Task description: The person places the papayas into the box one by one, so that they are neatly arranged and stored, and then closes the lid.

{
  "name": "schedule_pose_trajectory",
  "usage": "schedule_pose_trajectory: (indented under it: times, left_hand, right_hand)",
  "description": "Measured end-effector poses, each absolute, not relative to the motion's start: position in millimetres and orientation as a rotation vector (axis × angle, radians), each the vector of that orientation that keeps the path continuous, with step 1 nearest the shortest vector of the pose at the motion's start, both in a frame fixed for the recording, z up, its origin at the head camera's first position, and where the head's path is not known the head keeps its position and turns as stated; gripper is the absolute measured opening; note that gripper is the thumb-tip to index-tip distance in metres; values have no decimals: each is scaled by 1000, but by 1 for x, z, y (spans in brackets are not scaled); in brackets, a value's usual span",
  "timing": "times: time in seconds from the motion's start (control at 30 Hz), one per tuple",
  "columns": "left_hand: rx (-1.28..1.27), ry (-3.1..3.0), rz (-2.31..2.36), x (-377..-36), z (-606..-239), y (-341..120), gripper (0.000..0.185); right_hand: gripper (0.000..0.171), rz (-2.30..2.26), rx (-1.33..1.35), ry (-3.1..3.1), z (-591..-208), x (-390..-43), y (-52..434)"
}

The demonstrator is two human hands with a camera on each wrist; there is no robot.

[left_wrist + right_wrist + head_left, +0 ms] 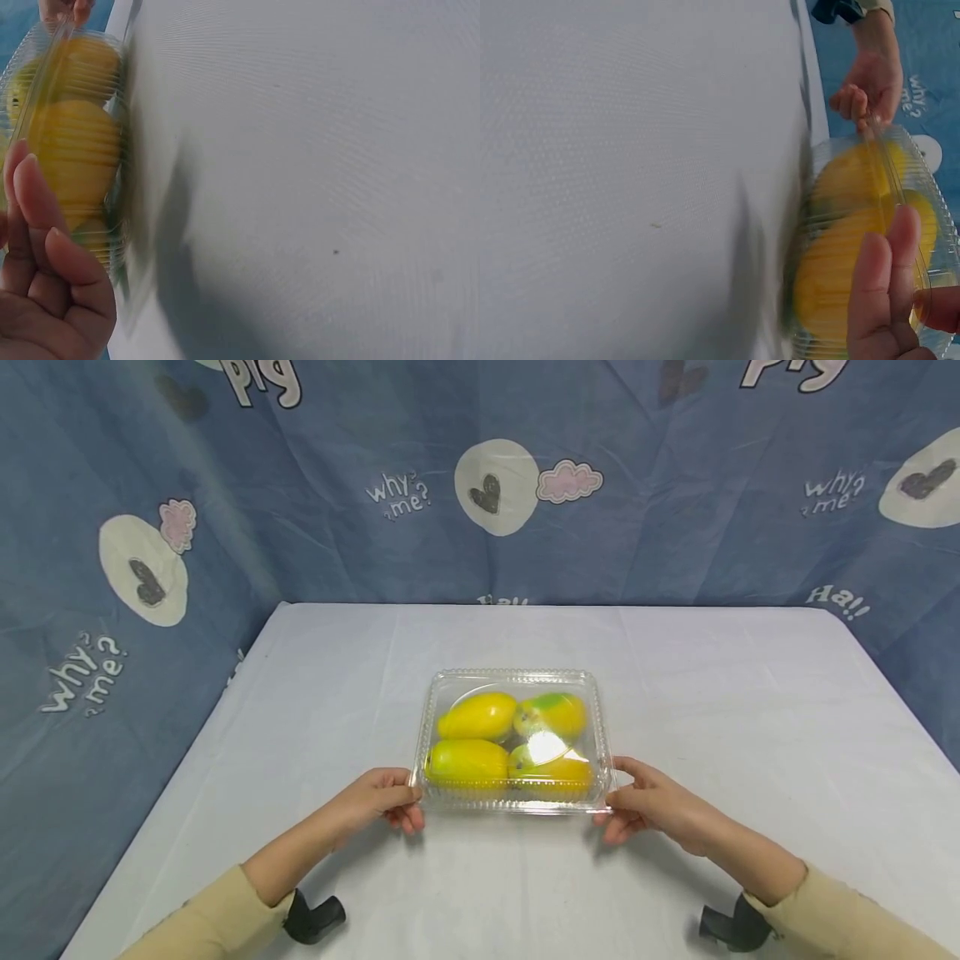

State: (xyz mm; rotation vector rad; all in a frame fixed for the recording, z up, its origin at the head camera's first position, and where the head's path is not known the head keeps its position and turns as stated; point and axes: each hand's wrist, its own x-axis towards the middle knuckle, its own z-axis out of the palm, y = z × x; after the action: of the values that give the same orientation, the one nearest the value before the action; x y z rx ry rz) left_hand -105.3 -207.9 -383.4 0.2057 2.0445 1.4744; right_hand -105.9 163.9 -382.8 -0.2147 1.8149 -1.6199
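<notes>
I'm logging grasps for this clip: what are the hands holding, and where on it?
Both hold the clear plastic box of mangoes by its near corners: the left hand pinches the near-left corner, the right hand the near-right corner.

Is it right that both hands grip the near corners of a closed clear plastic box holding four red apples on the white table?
Not quite. The clear plastic box holds four yellow mangoes, not red apples, as the head view shows. The left hand and right hand do grip its near corners on the white table.
</notes>
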Motion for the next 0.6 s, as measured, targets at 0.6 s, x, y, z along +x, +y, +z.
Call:
schedule_pose_trajectory:
  times: [0.6]
  left_hand:
    - [205, 2034, 1517, -103, -385, -207, 20]
  right_hand:
    - [56, -1663, -252, 1847, -388, -105, 163]
